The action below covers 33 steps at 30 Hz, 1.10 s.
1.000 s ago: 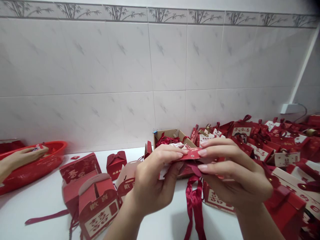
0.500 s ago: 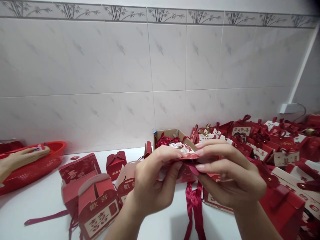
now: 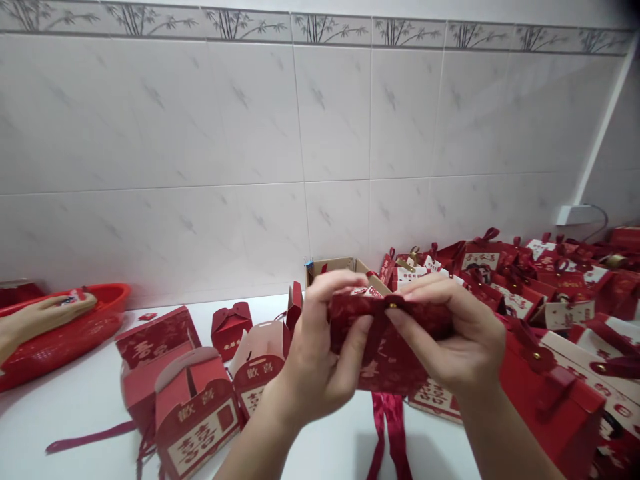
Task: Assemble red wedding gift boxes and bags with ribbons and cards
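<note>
Between my two hands a small red gift box (image 3: 395, 370) is held up above the white table. My left hand (image 3: 325, 353) grips its left top edge, thumb on the front face. My right hand (image 3: 457, 333) pinches the top edge near a gold stud (image 3: 393, 306) at the middle, thumb in front and fingers behind. Dark red ribbon (image 3: 389, 427) hangs below the box down to the table. Behind my hands stands an open cardboard box (image 3: 335, 263), its contents mostly hidden.
Open red boxes (image 3: 193, 413) stand at the left, with a small closed red box (image 3: 231, 330) behind. Another person's hand (image 3: 50, 317) holds a small packet over a red plastic basket (image 3: 65, 347). Many red gift bags (image 3: 530, 287) crowd the right side. A tiled wall (image 3: 225, 153) bounds the back.
The red box has tilted so its front face and gold stud now show. My right hand's spread fingers have closed into a pinch at the stud.
</note>
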{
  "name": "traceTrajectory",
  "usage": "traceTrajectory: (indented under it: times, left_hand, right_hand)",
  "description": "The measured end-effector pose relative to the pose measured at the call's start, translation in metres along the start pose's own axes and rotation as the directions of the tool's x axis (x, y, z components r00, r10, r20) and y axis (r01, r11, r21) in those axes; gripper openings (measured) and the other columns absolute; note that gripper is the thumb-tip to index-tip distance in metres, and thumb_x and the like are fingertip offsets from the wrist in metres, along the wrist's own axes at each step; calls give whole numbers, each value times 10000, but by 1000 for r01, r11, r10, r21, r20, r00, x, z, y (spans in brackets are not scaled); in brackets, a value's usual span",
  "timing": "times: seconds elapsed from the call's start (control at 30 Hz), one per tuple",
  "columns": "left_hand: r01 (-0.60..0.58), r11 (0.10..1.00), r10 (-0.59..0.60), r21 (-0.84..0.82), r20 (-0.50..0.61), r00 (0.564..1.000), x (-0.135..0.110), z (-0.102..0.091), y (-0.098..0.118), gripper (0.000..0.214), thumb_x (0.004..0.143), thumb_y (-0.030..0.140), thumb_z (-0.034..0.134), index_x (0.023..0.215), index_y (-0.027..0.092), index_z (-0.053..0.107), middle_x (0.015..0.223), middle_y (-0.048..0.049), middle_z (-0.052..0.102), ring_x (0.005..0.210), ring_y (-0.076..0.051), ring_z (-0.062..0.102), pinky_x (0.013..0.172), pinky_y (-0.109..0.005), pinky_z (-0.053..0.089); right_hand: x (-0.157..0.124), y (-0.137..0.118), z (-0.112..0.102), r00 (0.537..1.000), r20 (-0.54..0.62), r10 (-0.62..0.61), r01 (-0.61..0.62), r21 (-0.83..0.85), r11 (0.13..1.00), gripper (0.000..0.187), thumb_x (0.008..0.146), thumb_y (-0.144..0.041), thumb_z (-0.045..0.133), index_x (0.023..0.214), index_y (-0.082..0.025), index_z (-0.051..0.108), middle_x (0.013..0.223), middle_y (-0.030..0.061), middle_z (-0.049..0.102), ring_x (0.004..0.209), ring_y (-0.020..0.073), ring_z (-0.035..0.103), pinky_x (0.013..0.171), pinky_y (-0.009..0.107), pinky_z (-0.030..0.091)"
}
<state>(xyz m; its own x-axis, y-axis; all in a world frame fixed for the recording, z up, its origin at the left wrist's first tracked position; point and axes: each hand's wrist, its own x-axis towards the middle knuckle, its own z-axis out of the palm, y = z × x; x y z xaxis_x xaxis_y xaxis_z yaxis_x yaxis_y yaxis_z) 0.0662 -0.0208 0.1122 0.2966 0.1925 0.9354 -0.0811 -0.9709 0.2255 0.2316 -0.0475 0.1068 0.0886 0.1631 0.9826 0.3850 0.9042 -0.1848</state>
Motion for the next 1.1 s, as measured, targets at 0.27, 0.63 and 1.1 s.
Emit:
traceTrajectory:
  times: [0.27, 0.63, 1.1]
  left_hand:
    - [121, 839, -177, 531, 55, 983, 4, -5, 2, 312, 761, 351, 727, 967, 197, 549, 932, -51, 398, 908, -207, 456, 780, -375, 505]
    - [191, 965, -196, 178, 11, 981, 11, -34, -1, 160, 859, 149, 615, 925, 259, 710, 952, -46, 599, 935, -167, 577, 771, -293, 487]
    - [337, 941, -338, -24, -54, 940, 11, -30, 24, 209, 801, 56, 645, 866, 252, 671, 725, 39, 674, 625, -78, 616, 558, -148, 512]
  right_hand:
    - [5, 12, 3, 925, -284, 251, -296, -130, 946, 165, 769, -223, 719, 764, -186, 559, 720, -25, 552, 662, 91, 536, 620, 204, 456]
    - [0, 25, -7, 845, -94, 527, -504, 191, 842, 187, 776, -271, 727, 801, -201, 556, 738, -25, 541, 617, 77, 509, 553, 200, 435]
    - [-2, 7, 14, 923, 321, -212, 175, 141, 974, 152, 801, -8, 599, 856, -147, 572, 801, 68, 627, 760, 140, 622, 626, 253, 528]
